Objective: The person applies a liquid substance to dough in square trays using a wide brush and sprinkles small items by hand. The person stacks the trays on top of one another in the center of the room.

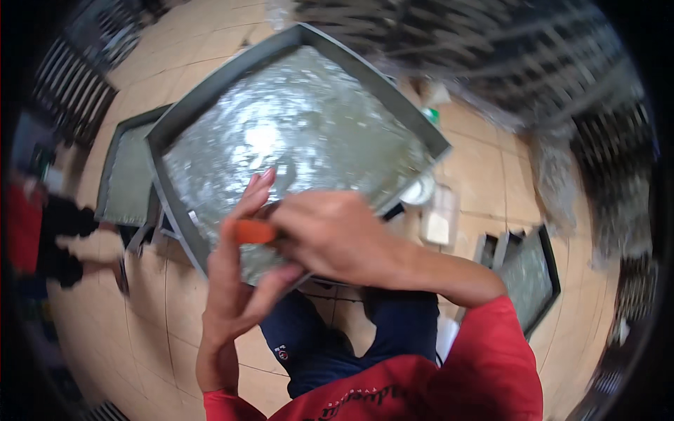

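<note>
In front of me a large square grey tray (191, 84) with raised sides is tilted corner-up in view. Its inside has a rippled, glossy grey-green surface that throws back a bright glare. Over its near edge my right hand (337, 235) is curled round a small orange object (254, 231); its kind is hidden by the fingers. Beside it, my left hand (235, 263) has its fingers stretched and thumb apart, with the orange piece close against its palm side. Both hands are slightly blurred.
A similar tray (126, 179) stands at left, and another (530, 281) at lower right. A person in red and black (42, 231) is at the far left. Clear plastic sheeting (558, 175) hangs by dark slatted racks (611, 147) on the right. A white container (437, 224) sits on the tiled floor.
</note>
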`<state>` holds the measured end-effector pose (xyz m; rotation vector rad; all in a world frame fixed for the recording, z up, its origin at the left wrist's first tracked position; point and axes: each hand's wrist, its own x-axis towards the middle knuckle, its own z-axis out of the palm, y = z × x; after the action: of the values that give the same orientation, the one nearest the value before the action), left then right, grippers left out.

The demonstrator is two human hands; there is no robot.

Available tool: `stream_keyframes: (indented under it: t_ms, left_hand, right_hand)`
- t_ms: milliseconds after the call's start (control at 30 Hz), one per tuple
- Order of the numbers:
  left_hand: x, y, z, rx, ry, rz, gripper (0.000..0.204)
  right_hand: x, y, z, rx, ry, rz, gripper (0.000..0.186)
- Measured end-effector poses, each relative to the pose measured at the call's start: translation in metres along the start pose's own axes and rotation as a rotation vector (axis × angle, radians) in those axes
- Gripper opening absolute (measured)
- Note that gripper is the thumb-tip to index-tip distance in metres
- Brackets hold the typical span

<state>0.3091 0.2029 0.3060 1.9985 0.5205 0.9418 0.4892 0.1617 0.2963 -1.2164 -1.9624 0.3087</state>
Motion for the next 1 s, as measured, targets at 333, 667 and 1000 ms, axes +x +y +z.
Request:
stream_keyframes:
  t_ms: [333, 667, 1000]
  left_hand:
    - [-0.016, -0.015, -0.063, 0.553, 0.810, 0.009, 0.038]
    - [-0.062, -0.020, -0.104, 1.025, 0.957, -0.046, 0.024]
    - [-0.092, -0.025, -0.116, 0.419, 0.971, -0.112, 0.042]
  right_hand:
    - [-0.270, 0.274, -0.076, 0.001, 1.028, 0.915, 0.018]
    - [-0.475, 0.386, 0.070, -0.361, 0.273, 1.338, 0.038]
    - [-0.495, 0.380, 0.076, -0.019, 0.564, 1.368, 0.024]
